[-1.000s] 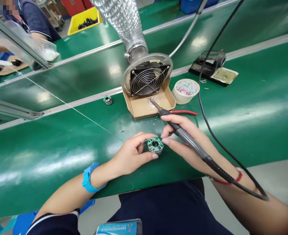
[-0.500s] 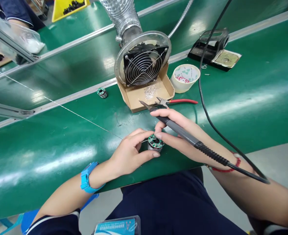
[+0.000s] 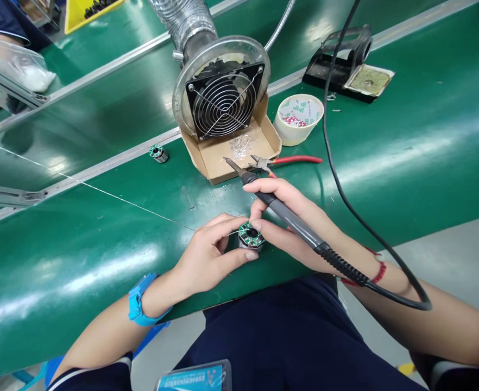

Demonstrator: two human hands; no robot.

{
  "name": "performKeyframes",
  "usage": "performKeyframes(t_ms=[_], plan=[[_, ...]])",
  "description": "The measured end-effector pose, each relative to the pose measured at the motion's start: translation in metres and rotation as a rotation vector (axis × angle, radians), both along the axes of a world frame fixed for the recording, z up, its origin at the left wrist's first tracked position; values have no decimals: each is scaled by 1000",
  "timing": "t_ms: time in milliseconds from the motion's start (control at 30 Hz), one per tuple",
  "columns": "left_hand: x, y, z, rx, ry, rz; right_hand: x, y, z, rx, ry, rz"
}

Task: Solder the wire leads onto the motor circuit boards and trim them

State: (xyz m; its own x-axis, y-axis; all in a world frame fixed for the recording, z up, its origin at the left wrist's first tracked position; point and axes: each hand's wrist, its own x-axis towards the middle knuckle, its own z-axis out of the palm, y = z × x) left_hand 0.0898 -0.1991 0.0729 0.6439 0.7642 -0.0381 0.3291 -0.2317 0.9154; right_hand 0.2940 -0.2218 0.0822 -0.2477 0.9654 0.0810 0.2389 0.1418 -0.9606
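Holding soldering iron (image 3: 291, 219), right hand (image 3: 319, 218) curled, left hand (image 3: 205, 254) loosely pinching component (image 3: 251, 242)

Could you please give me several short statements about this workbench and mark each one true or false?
1. The right hand holds a grey-and-black, pen-shaped soldering iron. True.
2. The left hand grips a silver metal cylinder topped with a round green circuit board. True.
3. The iron is touching that board. False: its metal tip points away, apart from the board.
4. A round, cream-coloured tub stands beside an open brown cardboard tray. True.
5. The tray holds nothing. False: small shiny bits lie in it.
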Motion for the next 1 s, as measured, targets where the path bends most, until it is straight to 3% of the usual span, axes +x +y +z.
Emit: performKeyframes(t_ms=[333,600,767,900,1000], plan=[[0,-2,2,-6,-3,-9,3,1,6,-39,-24,4],[0,-3,1,18,-7,7,1,3,0,159,-104,68],[0,0,0,-10,-22,-31,1,0,-7,160,-50,73],[1,3,-4,11,-14,-5,0,-4,-13,130,-6,-43],[3,4,-12,82,37,81,-6,-6,-19,186,-193,-121]])
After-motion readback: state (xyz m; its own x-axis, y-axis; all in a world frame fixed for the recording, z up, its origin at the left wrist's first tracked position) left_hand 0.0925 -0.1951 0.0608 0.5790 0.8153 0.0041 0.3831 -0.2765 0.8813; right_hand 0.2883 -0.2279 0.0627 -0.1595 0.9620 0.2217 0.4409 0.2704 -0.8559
